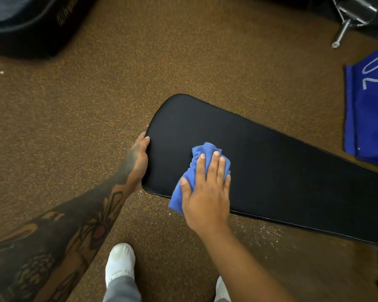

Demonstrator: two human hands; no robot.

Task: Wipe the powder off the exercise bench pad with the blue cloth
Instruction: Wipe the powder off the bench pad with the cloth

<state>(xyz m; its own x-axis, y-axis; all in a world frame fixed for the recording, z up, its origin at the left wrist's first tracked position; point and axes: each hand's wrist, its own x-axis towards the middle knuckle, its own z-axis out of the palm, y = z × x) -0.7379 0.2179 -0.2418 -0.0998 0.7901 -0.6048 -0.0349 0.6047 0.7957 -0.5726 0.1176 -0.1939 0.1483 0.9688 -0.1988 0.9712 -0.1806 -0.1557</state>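
A black case [31,25] lies at the far left on the speckled brown floor [96,94], its gold lettering too blurred to read. A tattooed forearm leads to the left hand [139,158], which grasps the rounded end of the exercise bench pad [282,171], fingers curled over its edge to steady it. Below, a white shoe [120,262] stands on the floor.

The long black pad runs from centre frame out to the right edge. Its matte cover shows no powder that can be made out, though pale specks [262,232] dot the floor just beside its near edge. On the pad's left part, close to that near edge, the blue cloth [205,150] sits bunched under the right hand [205,192]. The palm and straight fingers press it flat against the cover rather than clutching it, and one corner hangs past the edge.

The cloth looks soft, light and limp, likely to fold or slip unless pinned under a spread palm. The pad appears firm and smooth enough for the cloth to glide over it.

At far right hangs a blue fabric [367,127] marked "02" in pale numerals. Above it, a metal fitting [354,12] is only partly in frame.
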